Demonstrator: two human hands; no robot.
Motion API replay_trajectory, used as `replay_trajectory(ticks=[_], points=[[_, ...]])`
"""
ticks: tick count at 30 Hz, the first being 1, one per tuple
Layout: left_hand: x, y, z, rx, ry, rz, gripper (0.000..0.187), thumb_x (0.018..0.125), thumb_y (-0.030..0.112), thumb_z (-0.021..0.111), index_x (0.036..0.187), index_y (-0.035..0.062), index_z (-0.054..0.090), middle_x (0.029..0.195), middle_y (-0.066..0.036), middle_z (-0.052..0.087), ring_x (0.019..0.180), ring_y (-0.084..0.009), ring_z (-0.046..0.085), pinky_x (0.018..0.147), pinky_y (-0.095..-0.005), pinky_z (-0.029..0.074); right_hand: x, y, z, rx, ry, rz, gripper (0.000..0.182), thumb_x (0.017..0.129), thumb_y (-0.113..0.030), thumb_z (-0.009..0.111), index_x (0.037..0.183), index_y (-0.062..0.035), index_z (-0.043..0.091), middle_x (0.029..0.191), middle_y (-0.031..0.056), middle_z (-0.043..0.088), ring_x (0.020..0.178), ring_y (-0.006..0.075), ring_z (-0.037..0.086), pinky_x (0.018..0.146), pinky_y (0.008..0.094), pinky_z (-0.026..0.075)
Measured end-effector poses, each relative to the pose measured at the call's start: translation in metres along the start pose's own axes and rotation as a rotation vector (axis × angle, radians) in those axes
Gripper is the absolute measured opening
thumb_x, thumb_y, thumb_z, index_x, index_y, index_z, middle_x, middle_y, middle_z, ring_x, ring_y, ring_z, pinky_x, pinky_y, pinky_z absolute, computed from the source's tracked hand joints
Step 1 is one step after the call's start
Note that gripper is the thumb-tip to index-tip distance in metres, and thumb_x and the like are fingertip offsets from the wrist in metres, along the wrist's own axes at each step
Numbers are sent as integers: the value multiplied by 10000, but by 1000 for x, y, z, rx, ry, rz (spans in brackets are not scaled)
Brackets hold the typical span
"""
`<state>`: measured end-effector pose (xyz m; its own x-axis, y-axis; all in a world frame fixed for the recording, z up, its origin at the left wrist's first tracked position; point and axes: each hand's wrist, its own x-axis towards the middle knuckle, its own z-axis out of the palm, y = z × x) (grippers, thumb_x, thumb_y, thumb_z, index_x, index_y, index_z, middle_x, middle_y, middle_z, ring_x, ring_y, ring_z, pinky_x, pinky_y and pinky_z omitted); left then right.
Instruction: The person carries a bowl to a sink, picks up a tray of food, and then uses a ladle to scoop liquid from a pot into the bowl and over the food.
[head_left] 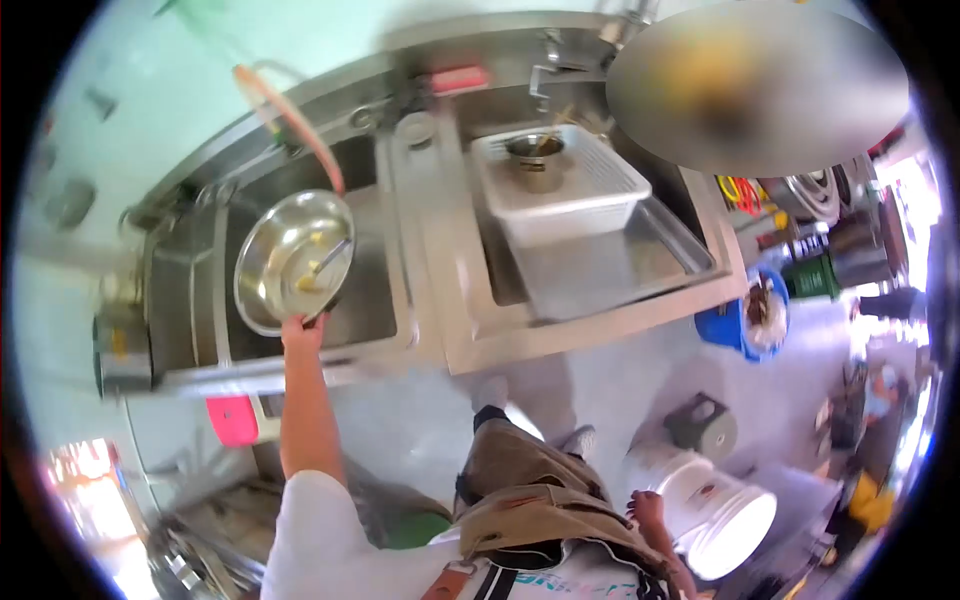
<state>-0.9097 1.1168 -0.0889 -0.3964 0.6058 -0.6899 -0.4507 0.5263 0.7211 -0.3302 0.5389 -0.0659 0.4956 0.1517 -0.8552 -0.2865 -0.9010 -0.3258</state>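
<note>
A single metal bowl point(265, 262) is held over the left sink basin point(368, 240), tilted so that its inside shows; in it lie one slim utensil point(332, 256) with a dark handle and a few pale yellow pieces point(309, 284), too blurred to count surely. The left hand point(303, 330) is clamped on the near edge of the bowl, so the bowl lies directly beyond this hand, touching it, with the utensil and the pieces toward its right side. One orange hose point(300, 125) curves down from the back of the sink, its lower end just beside the far rim. In the right sink basin point(497, 270) sits one white plastic tub point(575, 222) with a ribbed white top, and on that stands one small metal pot point(538, 165); what the pot holds cannot be made out. A red-pink object point(458, 80) rests on the back ledge between the two basins. On the floor beyond the sink's right end, one blue bin point(722, 328) holds brown matter and a whitish, baglike mass. The right hand point(645, 507) hangs low, its fingers bent, near a white bucket point(733, 537); whether the fingers are apart or together cannot be told. One dark stool point(702, 425) stands near the bucket.
</note>
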Motion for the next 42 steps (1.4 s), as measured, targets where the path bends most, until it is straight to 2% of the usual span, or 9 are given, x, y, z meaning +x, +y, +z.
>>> replay_trajectory(ticks=[3, 7, 11, 15, 21, 25, 31, 38, 42], points=[[33, -19, 12, 757, -172, 225, 449, 854, 78, 393, 1295, 0, 357, 1269, -235, 404, 1153, -431, 407, 895, -530, 464, -31, 16, 17, 19, 46, 103, 260, 853, -160, 535, 923, 87, 576, 694, 162, 625, 445, 196, 571, 377, 288, 446], [65, -28, 38, 1349, -241, 513, 465, 866, 117, 402, 1322, 36, 355, 1295, -222, 386, 1182, -425, 378, 913, -535, 446, -64, 20, 39, -284, 115, 58, 312, 817, -269, 547, 747, 20, 643, 602, 113, 619, 456, 196, 571, 428, 346, 464], [77, -46, 82, 1490, -207, 855, 438, 872, 142, 400, 1296, 36, 374, 1257, -215, 408, 1152, -411, 399, 899, -525, 448, -58, 38, 46, -504, 107, -21, 371, 816, -349, 542, 707, -12, 655, 586, 123, 612, 563, 233, 602, 606, 407, 488], [-1, -137, 135, 1335, -445, 1110, 415, 877, 167, 397, 1270, 35, 394, 1219, -208, 430, 1121, -398, 419, 885, -515, 450, -76, 42, 62, -123, 170, 92, 337, 843, -313, 520, 823, 5, 633, 694, 109, 641, 578, 216, 616, 622, 365, 511], [-203, -289, 74, 1408, -1235, 836, 387, 885, 205, 394, 1231, 33, 423, 1163, -198, 462, 1075, -378, 449, 865, -499, 453, -113, 81, 99, -85, 218, 137, 307, 815, -268, 508, 767, 10, 629, 642, 103, 631, 530, 197, 606, 572, 352, 513], [-281, -317, 44, 1544, -1528, 748, 375, 890, 230, 392, 1205, 32, 443, 1125, -191, 484, 1044, -365, 469, 851, -489, 455, -127, 137, 108, -45, 233, 133, 295, 812, -260, 498, 738, -1, 620, 636, 98, 629, 506, 196, 606, 539, 351, 508], [-306, -319, 49, 1691, -1536, 924, 367, 898, 268, 389, 1165, 31, 472, 1069, -180, 517, 999, -345, 499, 830, -473, 457, -145, 193, 106, 243, 169, 206, 305, 819, -286, 491, 746, -19, 618, 635, 89, 627, 518, 184, 596, 497, 340, 491], [-360, -308, 35, 1810, -1360, 1234, 374, 907, 312, 385, 1120, 29, 506, 1003, -168, 555, 945, -322, 535, 806, -455, 461, -151, 359, 163, 411, 172, 123, 415, 798, -385, 536, 805, 10, 663, 671, 148, 637, 556, 226, 599, 549, 372, 500], [-413, -311, 1, 1887, -1345, 1365, 386, 912, 337, 383, 1094, 28, 526, 966, -161, 577, 914, -308, 555, 793, -445, 463, -212, 417, 177, 691, 48, 124, 620, 787, -561, 517, 1055, -11, 624, 1053, 161, 605, 882, 247, 598, 756, 399, 480]])
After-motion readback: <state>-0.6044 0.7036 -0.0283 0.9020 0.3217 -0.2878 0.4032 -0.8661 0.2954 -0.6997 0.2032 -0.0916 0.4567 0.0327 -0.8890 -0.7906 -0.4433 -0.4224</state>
